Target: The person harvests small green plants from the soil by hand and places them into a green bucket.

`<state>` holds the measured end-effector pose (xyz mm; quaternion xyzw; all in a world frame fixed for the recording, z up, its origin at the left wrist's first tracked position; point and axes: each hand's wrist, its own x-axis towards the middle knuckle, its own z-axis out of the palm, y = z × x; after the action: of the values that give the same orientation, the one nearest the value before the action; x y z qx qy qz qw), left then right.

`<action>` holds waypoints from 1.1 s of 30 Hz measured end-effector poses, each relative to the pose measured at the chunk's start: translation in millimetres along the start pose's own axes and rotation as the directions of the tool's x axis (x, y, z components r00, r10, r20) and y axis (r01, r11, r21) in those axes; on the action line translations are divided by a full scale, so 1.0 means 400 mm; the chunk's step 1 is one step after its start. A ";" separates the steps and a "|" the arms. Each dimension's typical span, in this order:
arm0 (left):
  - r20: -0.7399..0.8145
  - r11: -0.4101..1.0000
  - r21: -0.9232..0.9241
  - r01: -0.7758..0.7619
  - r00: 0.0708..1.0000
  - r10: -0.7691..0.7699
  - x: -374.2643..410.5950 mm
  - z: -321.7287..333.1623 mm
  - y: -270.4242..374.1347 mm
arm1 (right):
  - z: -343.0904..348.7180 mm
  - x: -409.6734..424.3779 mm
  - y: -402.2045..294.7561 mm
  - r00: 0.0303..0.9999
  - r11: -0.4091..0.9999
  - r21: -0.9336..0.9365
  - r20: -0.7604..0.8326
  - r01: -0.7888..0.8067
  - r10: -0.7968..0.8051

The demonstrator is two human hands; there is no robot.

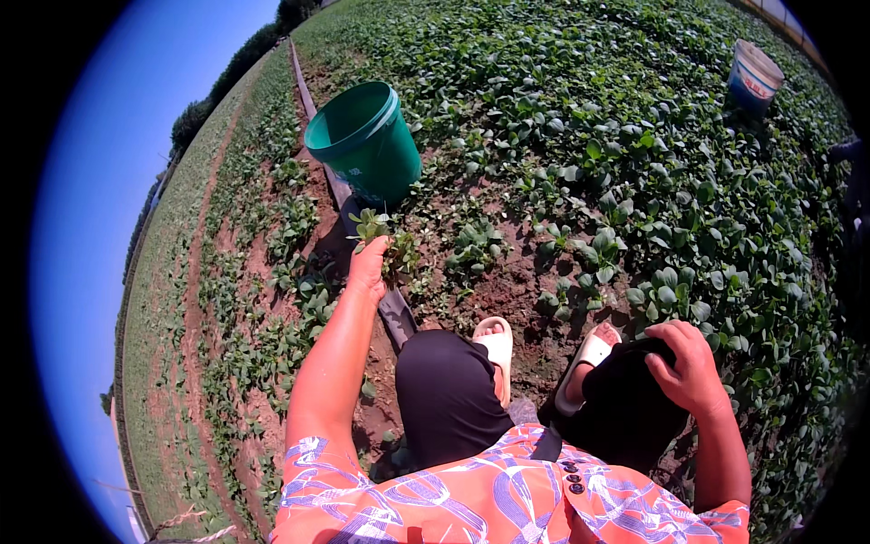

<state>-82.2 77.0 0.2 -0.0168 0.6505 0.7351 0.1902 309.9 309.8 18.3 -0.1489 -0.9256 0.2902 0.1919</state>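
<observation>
My left hand [369, 267] is closed around a small bunch of leafy green plants [369, 226], its leaves sticking out above my thumb. Just beyond the bunch stands a green plastic bucket [387, 166] with its mouth uncovered; its bottom is out of sight. My right hand [690, 370] rests on my right knee, thumb apart from the fingers, with nothing in it. Low leafy green plants [669, 294] grow close in front of that knee. Between my feet and the bucket, sparser plants [476, 245] stand in reddish-brown soil [537, 285].
A flat dark irrigation hose [396, 314] runs along the ground on my left, past the bucket. Far right among the crop stands a white and blue bucket [753, 81] bearing writing. My white sandals [499, 343] are on the soil. Plant rows [238, 272] extend leftward.
</observation>
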 end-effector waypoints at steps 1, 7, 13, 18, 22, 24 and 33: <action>0.007 0.999 -0.029 -0.025 1.000 0.025 0.059 -0.023 -0.020 | -0.003 -0.023 0.013 0.994 0.994 0.032 -0.003 -0.105 0.105; -0.055 0.982 -0.070 -0.176 0.983 0.172 0.455 0.042 0.226 | 0.020 -0.059 0.048 0.898 0.876 0.280 -0.087 -0.394 0.432; -0.332 0.981 0.097 -0.167 0.924 0.190 0.796 0.035 0.486 | 0.042 -0.006 0.025 0.846 0.826 0.247 -0.045 -0.507 0.532; -0.145 0.960 0.144 -0.241 0.954 0.261 0.794 0.077 0.142 | 0.041 0.000 0.024 0.791 0.789 0.193 -0.085 -0.584 0.606; 0.092 0.932 0.362 -0.007 0.995 -0.029 0.625 -0.008 -0.253 | 0.037 -0.042 0.029 0.732 0.738 0.176 -0.111 -0.652 0.673; 0.089 0.918 0.367 0.149 0.977 -0.194 0.548 -0.131 -0.433 | 0.045 -0.076 0.031 0.663 0.678 0.115 -0.148 -0.726 0.734; 0.163 0.438 0.892 -0.116 0.984 -0.073 0.280 -0.294 -0.746 | 0.047 -0.170 0.007 0.418 0.475 0.273 -0.243 -0.836 0.875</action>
<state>-122.3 17.0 -331.9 0.1602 0.9215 0.2788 0.2176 362.2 276.7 -16.0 -0.6377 -0.6518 0.3659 0.1862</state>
